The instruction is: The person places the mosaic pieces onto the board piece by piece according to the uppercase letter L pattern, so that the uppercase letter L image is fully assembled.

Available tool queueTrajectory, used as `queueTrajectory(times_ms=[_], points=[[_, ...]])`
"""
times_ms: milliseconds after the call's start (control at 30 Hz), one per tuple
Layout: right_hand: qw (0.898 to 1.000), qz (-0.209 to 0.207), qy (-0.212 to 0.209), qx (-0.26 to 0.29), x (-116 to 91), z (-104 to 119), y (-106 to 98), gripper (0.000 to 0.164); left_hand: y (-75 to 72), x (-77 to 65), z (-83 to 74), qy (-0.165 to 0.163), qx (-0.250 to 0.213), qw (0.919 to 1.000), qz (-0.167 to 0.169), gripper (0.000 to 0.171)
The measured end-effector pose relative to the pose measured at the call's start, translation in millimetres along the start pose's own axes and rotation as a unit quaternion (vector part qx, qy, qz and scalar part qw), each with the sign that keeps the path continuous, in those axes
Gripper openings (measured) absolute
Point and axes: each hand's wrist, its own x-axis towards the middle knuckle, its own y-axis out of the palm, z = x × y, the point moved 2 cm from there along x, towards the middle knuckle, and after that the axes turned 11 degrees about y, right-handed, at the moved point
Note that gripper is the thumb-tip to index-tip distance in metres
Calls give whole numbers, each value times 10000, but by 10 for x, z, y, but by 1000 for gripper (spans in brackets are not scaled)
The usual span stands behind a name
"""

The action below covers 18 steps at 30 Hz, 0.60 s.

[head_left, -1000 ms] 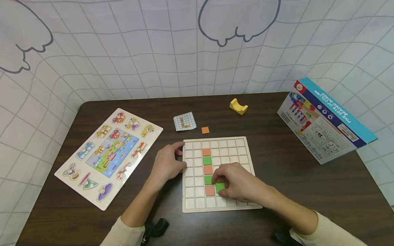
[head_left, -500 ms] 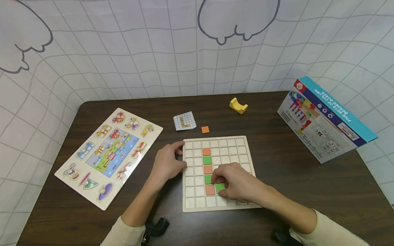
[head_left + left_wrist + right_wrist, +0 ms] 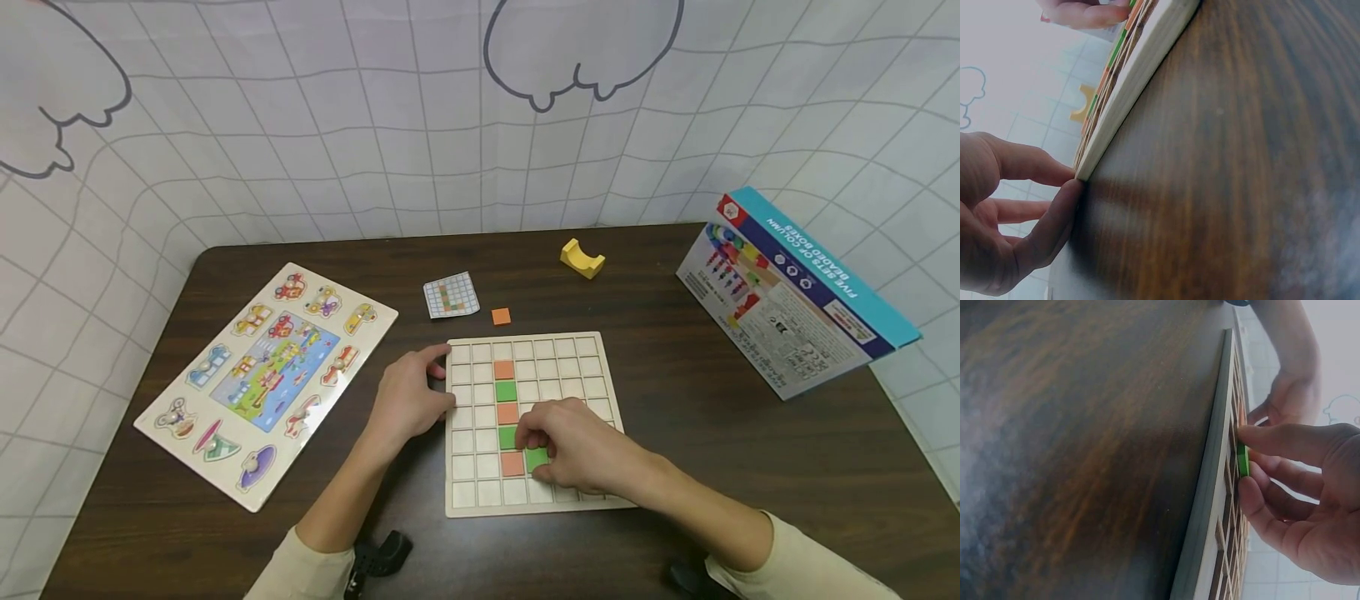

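Note:
A wooden grid board (image 3: pixel 611 400) lies on the dark table, with a column of alternating orange and green tiles set in its cells. My right hand (image 3: pixel 588 446) pinches a green tile (image 3: pixel 536 458) beside the lowest orange tile (image 3: pixel 512 464) of that column. Seen from the right wrist, the thumb and fingers are at opposite edges of the green tile (image 3: pixel 1243 460), low over the grid. My left hand (image 3: pixel 405 396) rests against the board's left edge, thumb and forefinger spread along it. In the left wrist view, those fingertips touch the edge of the board (image 3: pixel 1141 75).
Beyond the board are a loose orange tile (image 3: pixel 500 317), a small pattern card (image 3: pixel 451 297) and a yellow curved block (image 3: pixel 582 260). A picture knob puzzle (image 3: pixel 262 387) lies on the left. At the right stands a blue and white box (image 3: pixel 787 308). A grid-patterned curtain (image 3: pixel 450 150) hangs behind the table.

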Motion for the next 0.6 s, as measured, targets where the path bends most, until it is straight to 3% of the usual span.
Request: queueTrajectory(times_ms=[600], points=[[10000,-29,21,57,-28,-5,6,28,4,2,-5,15,66,10000,11,73]])
